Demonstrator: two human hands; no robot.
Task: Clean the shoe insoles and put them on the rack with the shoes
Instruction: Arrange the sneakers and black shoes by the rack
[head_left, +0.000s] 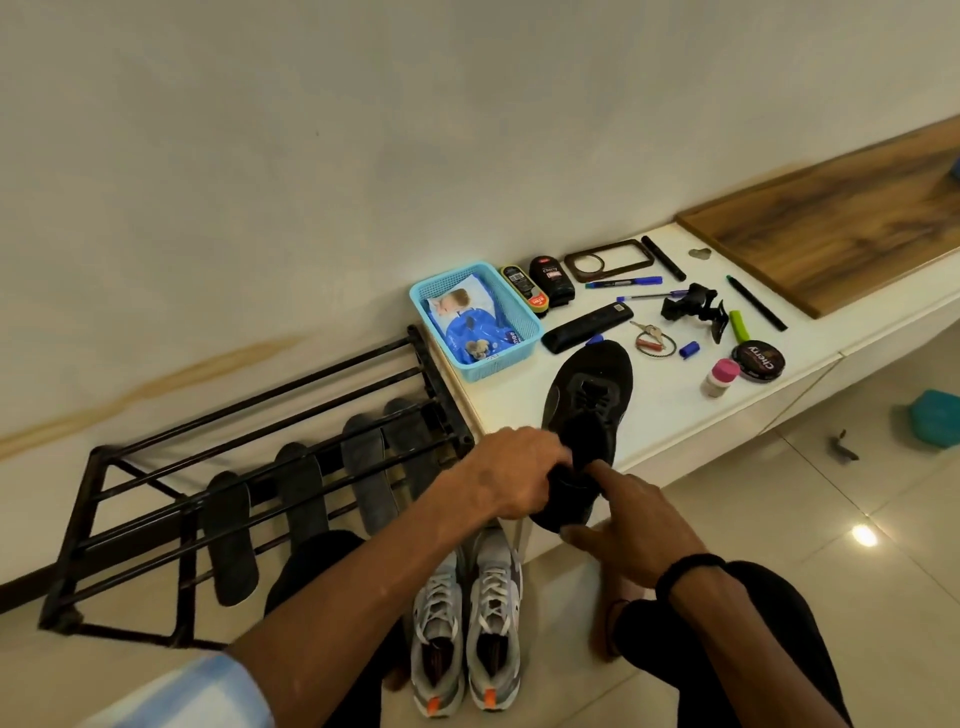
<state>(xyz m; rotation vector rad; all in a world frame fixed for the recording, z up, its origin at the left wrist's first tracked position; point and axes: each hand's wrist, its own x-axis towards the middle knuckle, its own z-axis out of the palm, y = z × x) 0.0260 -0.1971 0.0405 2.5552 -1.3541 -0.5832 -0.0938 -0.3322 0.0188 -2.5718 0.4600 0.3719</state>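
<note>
Currently, head view: four insoles (301, 493) lean on one rack (156, 519); two grey sneakers (467, 613) stand on the floor. One black shoe (587, 415) lies on the white ledge (675, 415) (toe away), heel gripped by left hand (514, 473) and right hand (639, 530).

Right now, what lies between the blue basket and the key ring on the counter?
In the head view, a black remote lies between the blue basket and the key ring, beyond the black shoe's toe.
</note>
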